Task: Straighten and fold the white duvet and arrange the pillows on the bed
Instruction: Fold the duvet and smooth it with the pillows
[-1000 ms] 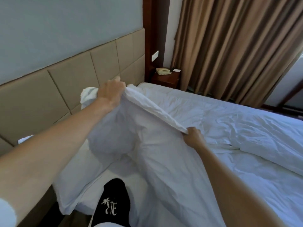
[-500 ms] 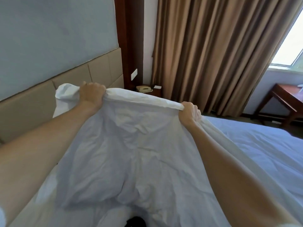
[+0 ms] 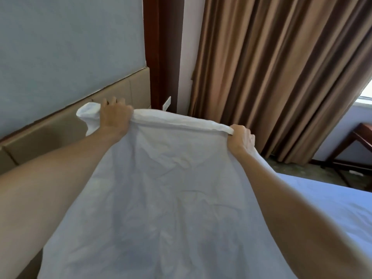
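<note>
Head view: we see the left hand (image 3: 114,115) and the right hand (image 3: 240,137), both with fingers curled tight around the top edge of the duvet (image 3: 161,198). We judge they hold it high and stretched between them so the cloth hangs flat above the bed (image 3: 322,198), near the headboard (image 3: 60,127).

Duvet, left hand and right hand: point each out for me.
duvet (image 3: 161,198), head view, middle of the hanging cloth.
left hand (image 3: 115,115), head view, back of the hand.
right hand (image 3: 240,137), head view, back of the hand.
</note>
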Demonstrator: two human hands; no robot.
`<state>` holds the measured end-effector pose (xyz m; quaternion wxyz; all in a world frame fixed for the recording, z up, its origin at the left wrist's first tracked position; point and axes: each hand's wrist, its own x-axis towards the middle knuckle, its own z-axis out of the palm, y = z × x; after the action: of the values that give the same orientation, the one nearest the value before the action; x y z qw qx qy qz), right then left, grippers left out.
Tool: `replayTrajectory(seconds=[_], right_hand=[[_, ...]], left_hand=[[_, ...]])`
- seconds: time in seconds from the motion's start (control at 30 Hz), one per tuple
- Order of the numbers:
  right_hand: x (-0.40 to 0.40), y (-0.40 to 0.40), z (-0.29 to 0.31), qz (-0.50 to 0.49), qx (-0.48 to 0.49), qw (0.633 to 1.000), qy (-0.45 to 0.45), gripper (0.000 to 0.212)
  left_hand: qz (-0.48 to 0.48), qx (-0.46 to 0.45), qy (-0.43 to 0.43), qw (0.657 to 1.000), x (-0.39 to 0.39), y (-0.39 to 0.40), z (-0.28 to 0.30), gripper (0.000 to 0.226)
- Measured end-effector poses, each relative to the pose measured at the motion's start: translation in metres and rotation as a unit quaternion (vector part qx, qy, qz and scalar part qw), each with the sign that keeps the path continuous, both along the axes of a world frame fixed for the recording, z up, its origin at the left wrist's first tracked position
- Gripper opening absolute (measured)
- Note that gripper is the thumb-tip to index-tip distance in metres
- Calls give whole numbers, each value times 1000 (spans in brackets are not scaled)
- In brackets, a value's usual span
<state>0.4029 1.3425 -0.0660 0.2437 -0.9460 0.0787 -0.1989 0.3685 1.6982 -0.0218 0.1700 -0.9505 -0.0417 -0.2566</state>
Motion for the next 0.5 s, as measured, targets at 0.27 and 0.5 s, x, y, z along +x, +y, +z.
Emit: replayTrajectory(seconds=[0.27, 0.5], right_hand=[[51, -15, -70, -35, -30, 996, 74, 38], [59, -22, -124, -20, 16, 985, 169, 25]], left_hand=[[-25, -13, 57, 998, 69, -12, -75, 27], [2, -38, 153, 987, 71, -31, -142, 58]])
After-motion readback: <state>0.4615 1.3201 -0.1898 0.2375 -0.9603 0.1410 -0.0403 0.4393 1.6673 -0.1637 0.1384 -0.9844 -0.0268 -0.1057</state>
